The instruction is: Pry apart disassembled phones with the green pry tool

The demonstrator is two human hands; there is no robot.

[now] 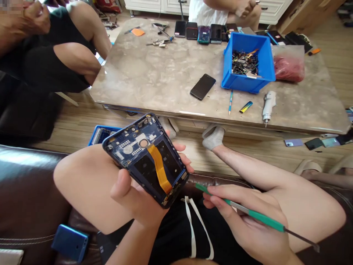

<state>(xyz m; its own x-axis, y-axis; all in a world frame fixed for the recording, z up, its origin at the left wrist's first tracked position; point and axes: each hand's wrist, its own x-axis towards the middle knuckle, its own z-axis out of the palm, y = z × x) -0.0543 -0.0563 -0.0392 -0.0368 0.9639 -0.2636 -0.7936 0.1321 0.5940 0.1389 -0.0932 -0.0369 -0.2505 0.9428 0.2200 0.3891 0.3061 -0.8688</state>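
Note:
An opened phone (149, 158) lies tilted in my left hand (143, 204), its inside facing up. Fingers show along its right edge and the thumb stands at its left side. An orange flex cable (158, 167) runs down the middle of the phone. My right hand (248, 217) pinches a thin green and silver pry tool (266, 219). The green tip points at the phone's lower right corner without touching it, and a dark metal end sticks out at the lower right.
On the table (143, 73) are a blue bin (248, 82) of small parts, a black phone (203, 87), a white power screwdriver (268, 105) and a row of phones. A blue phone (70, 243) lies on the sofa. Two other people sit across and at left.

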